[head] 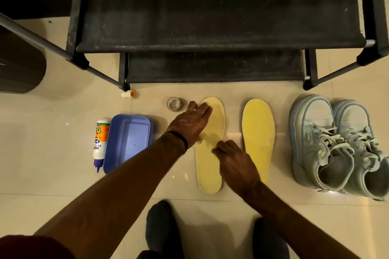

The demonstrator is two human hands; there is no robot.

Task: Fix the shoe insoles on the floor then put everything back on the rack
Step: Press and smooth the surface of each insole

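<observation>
Dark-socked feet (pixel 162 229) stood on the tiled floor (pixel 52 185) below 2 bare forearms. Both hands rested on the paler left insole (pixel 210 166): the left hand (pixel 190 125) lay flat across its toe end, the right hand (pixel 235 164) pressed its middle with fingers bent, gripping nothing. Beside it lay the right insole (pixel 258 132), then 2 grey sneakers (pixel 336 145). Left of the hands sat a tape roll (pixel 174 104), blue tray (pixel 128 141), glue bottle (pixel 100 143) and cap (pixel 130 94), before the black rack (pixel 210 27).

insoles: pale yellow (pixel 210 145), deeper yellow (pixel 258 132)
sneakers (pixel 336 143): pale blue-grey
tray (pixel 128 139): periwinkle blue
glue bottle (pixel 101 143): white, orange-green label, blue nozzle
rack (pixel 210 27): black
floor (pixel 52 153): cream tile
wristband (pixel 180 137): black
</observation>
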